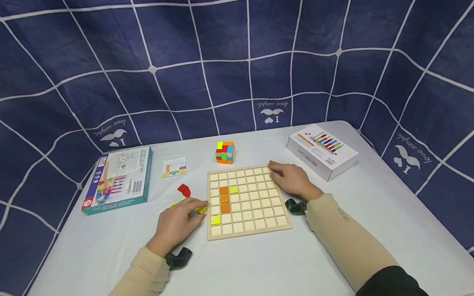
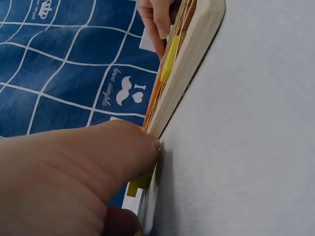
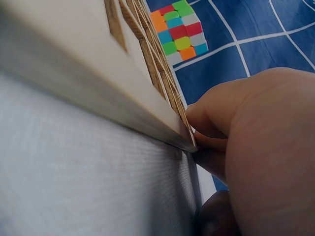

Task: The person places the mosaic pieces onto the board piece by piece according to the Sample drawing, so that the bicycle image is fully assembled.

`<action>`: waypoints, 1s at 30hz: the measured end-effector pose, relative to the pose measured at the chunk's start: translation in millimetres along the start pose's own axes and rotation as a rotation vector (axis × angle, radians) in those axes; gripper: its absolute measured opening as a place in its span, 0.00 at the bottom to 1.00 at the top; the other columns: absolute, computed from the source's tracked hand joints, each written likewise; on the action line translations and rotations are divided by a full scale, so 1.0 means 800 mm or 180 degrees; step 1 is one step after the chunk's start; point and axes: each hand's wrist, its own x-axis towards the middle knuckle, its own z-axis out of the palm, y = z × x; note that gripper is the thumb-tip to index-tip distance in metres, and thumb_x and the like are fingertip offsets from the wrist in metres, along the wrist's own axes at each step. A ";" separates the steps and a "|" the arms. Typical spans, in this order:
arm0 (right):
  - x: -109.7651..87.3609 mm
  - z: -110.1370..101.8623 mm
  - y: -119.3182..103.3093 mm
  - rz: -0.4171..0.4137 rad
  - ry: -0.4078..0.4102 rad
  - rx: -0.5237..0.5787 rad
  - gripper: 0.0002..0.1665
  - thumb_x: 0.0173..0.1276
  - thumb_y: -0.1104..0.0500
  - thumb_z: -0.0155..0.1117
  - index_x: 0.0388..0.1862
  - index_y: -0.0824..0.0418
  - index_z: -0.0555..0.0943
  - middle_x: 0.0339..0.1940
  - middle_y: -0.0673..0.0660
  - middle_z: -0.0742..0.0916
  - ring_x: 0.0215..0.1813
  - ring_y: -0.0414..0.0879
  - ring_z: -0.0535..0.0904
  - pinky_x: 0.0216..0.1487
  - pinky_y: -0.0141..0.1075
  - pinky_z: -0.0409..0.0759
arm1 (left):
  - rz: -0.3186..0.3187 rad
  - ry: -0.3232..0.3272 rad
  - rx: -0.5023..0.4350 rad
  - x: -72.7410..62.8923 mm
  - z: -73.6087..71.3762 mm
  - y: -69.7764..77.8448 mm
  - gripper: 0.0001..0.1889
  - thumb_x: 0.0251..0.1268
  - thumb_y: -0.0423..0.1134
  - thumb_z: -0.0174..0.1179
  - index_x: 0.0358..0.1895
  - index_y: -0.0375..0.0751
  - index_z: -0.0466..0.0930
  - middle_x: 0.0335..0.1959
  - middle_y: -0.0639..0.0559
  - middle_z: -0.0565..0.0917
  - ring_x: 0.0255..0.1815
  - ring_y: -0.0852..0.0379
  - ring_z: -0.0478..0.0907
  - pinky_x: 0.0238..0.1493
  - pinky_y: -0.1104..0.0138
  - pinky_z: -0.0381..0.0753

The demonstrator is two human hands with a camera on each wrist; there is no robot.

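Observation:
A wooden grid board (image 1: 252,208) lies in the middle of the table with three orange squares (image 1: 224,198) and two yellow squares (image 1: 233,189) in its cells. My left hand (image 1: 178,222) rests at the board's left edge, fingers loosely bent. Beneath its thumb and forefinger are yellow pieces (image 2: 133,188), partly hidden by the hand. At the far right corner my right hand (image 1: 292,178) holds the board's rim between thumb and fingers. Red pieces (image 1: 184,190) lie beyond the left hand.
A colourful puzzle cube (image 1: 225,153) stands behind the board, with a small pattern card (image 1: 174,167) to its left. A flat game box (image 1: 118,179) lies at the far left, a white box (image 1: 323,151) at the right. Blue checked cloth (image 1: 231,82) hangs around the table's back and sides.

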 end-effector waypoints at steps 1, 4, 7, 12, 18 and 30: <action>0.000 0.000 0.000 -0.0002 0.0006 0.0002 0.30 0.79 0.46 0.54 0.75 0.53 0.74 0.77 0.49 0.74 0.77 0.56 0.70 0.74 0.56 0.67 | 0.0014 0.0015 0.0002 0.000 0.000 0.000 0.18 0.63 0.46 0.73 0.57 0.55 0.88 0.53 0.59 0.87 0.39 0.60 0.81 0.34 0.68 0.74; 0.002 0.001 0.001 -0.0005 0.0015 -0.0011 0.30 0.79 0.45 0.54 0.75 0.53 0.74 0.77 0.49 0.74 0.77 0.56 0.70 0.74 0.56 0.67 | 0.0051 0.0056 0.0008 0.000 0.000 -0.001 0.15 0.64 0.46 0.73 0.54 0.54 0.90 0.52 0.60 0.87 0.43 0.58 0.84 0.34 0.67 0.76; 0.002 0.002 0.003 -0.0002 0.0003 -0.0022 0.30 0.79 0.45 0.53 0.75 0.52 0.73 0.77 0.48 0.74 0.77 0.56 0.70 0.74 0.56 0.67 | 0.0059 0.0052 0.0054 0.001 0.001 -0.003 0.15 0.64 0.46 0.73 0.53 0.54 0.91 0.53 0.60 0.87 0.51 0.54 0.86 0.38 0.63 0.82; 0.002 0.003 0.004 -0.0008 0.0004 -0.0024 0.30 0.79 0.45 0.53 0.75 0.53 0.74 0.77 0.49 0.74 0.77 0.56 0.70 0.74 0.56 0.67 | 0.0068 -0.0008 0.0104 0.000 0.000 -0.003 0.17 0.64 0.45 0.73 0.56 0.52 0.89 0.56 0.57 0.88 0.60 0.49 0.84 0.52 0.51 0.85; 0.001 0.003 0.003 -0.0012 0.0013 -0.0016 0.30 0.79 0.45 0.54 0.75 0.53 0.73 0.77 0.49 0.74 0.77 0.56 0.70 0.74 0.56 0.67 | 0.0152 0.0077 0.0417 0.001 -0.004 0.002 0.16 0.61 0.43 0.75 0.52 0.49 0.91 0.50 0.54 0.90 0.53 0.49 0.88 0.45 0.53 0.87; 0.001 0.002 0.002 -0.0001 0.0009 -0.0042 0.30 0.79 0.45 0.54 0.75 0.53 0.73 0.77 0.48 0.74 0.78 0.55 0.69 0.75 0.56 0.66 | 0.0232 0.0330 0.0240 -0.002 -0.008 0.004 0.16 0.60 0.42 0.76 0.52 0.53 0.91 0.50 0.56 0.91 0.51 0.52 0.89 0.43 0.56 0.87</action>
